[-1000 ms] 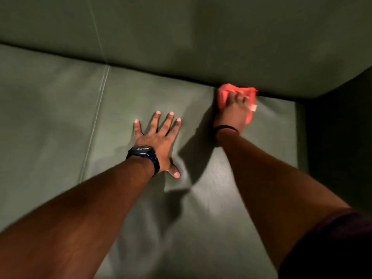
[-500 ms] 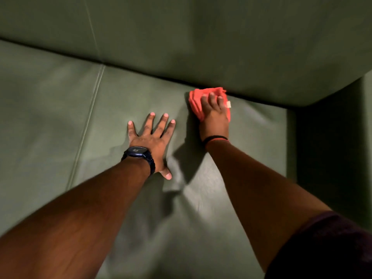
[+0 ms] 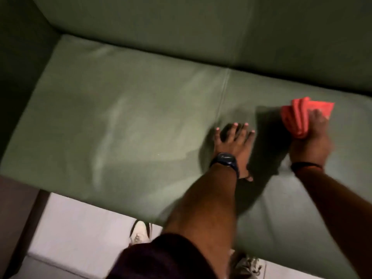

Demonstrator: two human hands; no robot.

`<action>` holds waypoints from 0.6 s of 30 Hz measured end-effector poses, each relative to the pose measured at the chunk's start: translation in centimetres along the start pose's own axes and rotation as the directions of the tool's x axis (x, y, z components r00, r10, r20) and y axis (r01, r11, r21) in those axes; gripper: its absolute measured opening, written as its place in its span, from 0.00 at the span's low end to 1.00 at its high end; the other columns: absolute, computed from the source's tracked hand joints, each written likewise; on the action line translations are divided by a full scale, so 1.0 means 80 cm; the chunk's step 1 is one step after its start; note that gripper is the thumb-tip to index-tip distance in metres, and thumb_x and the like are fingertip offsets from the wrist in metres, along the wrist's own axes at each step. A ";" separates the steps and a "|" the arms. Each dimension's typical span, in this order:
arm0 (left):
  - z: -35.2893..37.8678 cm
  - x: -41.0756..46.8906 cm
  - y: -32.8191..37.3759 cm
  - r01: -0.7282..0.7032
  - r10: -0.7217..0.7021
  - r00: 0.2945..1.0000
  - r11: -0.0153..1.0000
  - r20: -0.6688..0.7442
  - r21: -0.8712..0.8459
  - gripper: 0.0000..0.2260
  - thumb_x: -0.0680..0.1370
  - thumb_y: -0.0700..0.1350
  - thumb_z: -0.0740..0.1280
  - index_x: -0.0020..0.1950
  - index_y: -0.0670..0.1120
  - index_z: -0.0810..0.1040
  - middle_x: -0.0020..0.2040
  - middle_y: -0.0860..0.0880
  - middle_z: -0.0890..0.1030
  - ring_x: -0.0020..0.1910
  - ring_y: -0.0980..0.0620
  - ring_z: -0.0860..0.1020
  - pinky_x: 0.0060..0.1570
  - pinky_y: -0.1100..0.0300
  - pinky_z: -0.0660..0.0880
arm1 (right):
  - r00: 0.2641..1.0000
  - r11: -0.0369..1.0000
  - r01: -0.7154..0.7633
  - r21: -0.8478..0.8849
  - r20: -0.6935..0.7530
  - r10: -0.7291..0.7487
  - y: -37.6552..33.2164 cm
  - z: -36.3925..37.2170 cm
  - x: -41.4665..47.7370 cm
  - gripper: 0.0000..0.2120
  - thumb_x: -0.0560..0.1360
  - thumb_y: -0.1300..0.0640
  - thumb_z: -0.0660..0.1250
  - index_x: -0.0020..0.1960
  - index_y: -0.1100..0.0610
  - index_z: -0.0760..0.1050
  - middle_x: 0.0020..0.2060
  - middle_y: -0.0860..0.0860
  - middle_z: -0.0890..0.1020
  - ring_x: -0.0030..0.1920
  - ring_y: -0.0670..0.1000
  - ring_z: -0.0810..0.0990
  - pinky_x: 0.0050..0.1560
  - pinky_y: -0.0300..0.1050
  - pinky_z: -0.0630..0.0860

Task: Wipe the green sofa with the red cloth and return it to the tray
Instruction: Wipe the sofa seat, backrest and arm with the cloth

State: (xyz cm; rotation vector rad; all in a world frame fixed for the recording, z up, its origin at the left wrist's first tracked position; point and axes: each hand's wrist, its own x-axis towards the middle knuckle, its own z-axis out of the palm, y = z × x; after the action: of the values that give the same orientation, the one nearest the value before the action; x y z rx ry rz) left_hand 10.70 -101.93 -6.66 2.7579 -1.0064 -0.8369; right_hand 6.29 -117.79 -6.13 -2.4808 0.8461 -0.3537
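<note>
The green sofa (image 3: pixel 124 117) fills most of the view, with a seam running between its two seat cushions. My right hand (image 3: pixel 310 141) grips the bunched red cloth (image 3: pixel 298 117) and presses it on the right cushion, a little in front of the backrest. My left hand (image 3: pixel 234 141), with a dark watch on the wrist, lies flat with fingers spread on the same cushion, just right of the seam. The tray is not in sight. The image is blurred by motion.
The sofa's left armrest (image 3: pixel 22 57) rises at the far left and the backrest (image 3: pixel 181 27) runs along the top. Below the seat's front edge is pale floor (image 3: pixel 80 228), with my light shoes (image 3: pixel 140 232) on it.
The view has swung left and down, so the left cushion, armrest and floor now show. The red cloth has come slightly forward from the backrest crease. My left hand stays planted.
</note>
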 end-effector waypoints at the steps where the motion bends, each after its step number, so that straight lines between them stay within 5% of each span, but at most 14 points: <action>1: 0.000 -0.030 -0.043 0.001 0.000 0.999 1.000 -0.039 0.025 0.59 0.59 0.67 0.74 0.78 0.49 0.43 0.79 0.47 0.41 0.76 0.45 0.41 0.68 0.32 0.41 | 0.999 0.999 -0.032 0.038 0.017 0.031 -0.022 0.012 -0.017 0.30 0.66 0.65 0.53 0.68 0.66 0.65 0.68 0.67 0.67 0.69 0.69 0.63 0.72 0.58 0.58; 9: 0.015 -0.222 -0.351 0.353 -0.356 0.935 0.929 0.005 0.106 0.68 0.50 0.77 0.67 0.76 0.51 0.35 0.78 0.51 0.37 0.76 0.46 0.39 0.68 0.31 0.43 | 0.903 0.974 0.214 0.073 0.367 -0.226 -0.229 0.155 -0.215 0.30 0.62 0.78 0.64 0.64 0.67 0.71 0.66 0.68 0.69 0.68 0.72 0.62 0.70 0.66 0.58; 12: 0.044 -0.243 -0.381 0.390 -0.390 0.920 0.921 0.037 0.002 0.67 0.50 0.78 0.67 0.75 0.52 0.33 0.77 0.53 0.35 0.76 0.46 0.38 0.69 0.31 0.48 | 0.719 0.842 0.521 0.137 0.461 -0.520 -0.259 0.177 -0.275 0.21 0.66 0.72 0.66 0.59 0.64 0.76 0.60 0.66 0.77 0.62 0.73 0.71 0.59 0.73 0.65; 14: 0.054 -0.243 -0.387 0.382 -0.382 0.924 0.923 0.009 -0.045 0.67 0.50 0.78 0.67 0.75 0.53 0.32 0.77 0.54 0.35 0.75 0.47 0.37 0.69 0.31 0.48 | 0.659 0.762 0.636 0.125 0.426 -0.620 -0.254 0.182 -0.272 0.20 0.68 0.71 0.70 0.60 0.62 0.76 0.60 0.64 0.78 0.61 0.71 0.72 0.58 0.72 0.68; 16: 0.055 -0.240 -0.387 0.373 -0.374 0.928 0.926 -0.009 -0.055 0.67 0.49 0.78 0.66 0.75 0.53 0.32 0.77 0.54 0.36 0.75 0.47 0.37 0.68 0.30 0.47 | 0.731 0.806 0.587 0.077 0.377 -0.569 -0.248 0.182 -0.258 0.23 0.68 0.72 0.71 0.62 0.62 0.74 0.63 0.64 0.75 0.64 0.70 0.69 0.61 0.69 0.68; 18: 0.056 -0.239 -0.387 0.369 -0.371 0.929 0.928 -0.016 -0.058 0.68 0.49 0.77 0.67 0.75 0.52 0.32 0.77 0.54 0.35 0.75 0.46 0.37 0.67 0.29 0.46 | 0.876 0.939 0.339 0.054 0.346 -0.336 -0.259 0.187 -0.252 0.26 0.68 0.74 0.67 0.66 0.62 0.71 0.67 0.65 0.70 0.69 0.69 0.63 0.66 0.67 0.66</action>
State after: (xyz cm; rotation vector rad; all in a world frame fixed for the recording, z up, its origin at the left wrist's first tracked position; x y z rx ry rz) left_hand 13.87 -65.51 -9.61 2.9466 -0.4501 -0.8502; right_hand 6.83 -85.44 -9.50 -2.5875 0.2667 -0.0151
